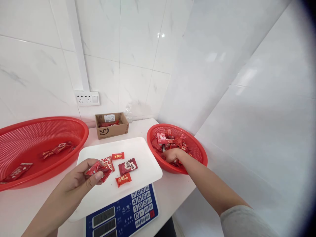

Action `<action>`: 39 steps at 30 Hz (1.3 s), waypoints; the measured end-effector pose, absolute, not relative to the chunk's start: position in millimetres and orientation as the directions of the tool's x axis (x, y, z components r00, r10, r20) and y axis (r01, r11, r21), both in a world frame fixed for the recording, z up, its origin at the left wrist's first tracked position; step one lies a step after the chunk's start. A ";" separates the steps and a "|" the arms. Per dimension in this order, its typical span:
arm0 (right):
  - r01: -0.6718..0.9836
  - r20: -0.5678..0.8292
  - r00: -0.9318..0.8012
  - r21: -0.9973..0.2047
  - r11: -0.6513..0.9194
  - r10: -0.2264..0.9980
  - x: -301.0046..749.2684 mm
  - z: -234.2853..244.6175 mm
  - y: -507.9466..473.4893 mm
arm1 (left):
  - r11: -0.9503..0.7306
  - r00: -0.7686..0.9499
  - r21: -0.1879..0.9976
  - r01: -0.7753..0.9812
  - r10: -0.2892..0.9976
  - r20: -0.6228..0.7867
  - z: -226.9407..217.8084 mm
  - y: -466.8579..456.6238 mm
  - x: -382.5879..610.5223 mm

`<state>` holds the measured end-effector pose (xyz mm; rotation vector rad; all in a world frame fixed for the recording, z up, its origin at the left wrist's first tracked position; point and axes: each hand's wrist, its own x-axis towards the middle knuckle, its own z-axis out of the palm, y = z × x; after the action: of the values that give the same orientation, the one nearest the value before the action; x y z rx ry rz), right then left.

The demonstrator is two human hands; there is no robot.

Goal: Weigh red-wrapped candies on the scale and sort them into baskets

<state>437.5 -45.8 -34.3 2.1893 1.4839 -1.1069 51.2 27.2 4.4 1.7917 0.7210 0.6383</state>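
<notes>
Picking out packets (pixel 162 137) looks to be the step in hand; the next move would seem to call for a pinch that frees one from its neighbours. Nearest, the left hand (pixel 81 181) is closed, thumb against fingers, on a few red packets (pixel 106 171) above the white scale pan (pixel 145 164). Three loose packets (pixel 127 166) lie just right of that hand. Farther to its right, the right hand (pixel 172 154) reaches into a red basket (pixel 197 152); its fingertips are buried, so whether they grip anything I cannot tell.

White wall socket (pixel 87 98) beneath a pale conduit (pixel 79 46) — marbled tiles (pixel 138 36) behind.
</notes>
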 end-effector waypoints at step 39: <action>-0.223 -0.004 0.158 -0.974 0.031 0.987 270.2 4.5 -63.6 | -0.330 0.681 0.920 0.210 0.725 0.104 14.0 6.6 69.4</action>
<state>270.2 -63.6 4.5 2.6067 2.2109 -2.7947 69.4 6.6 14.0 1.8738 0.7339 0.6326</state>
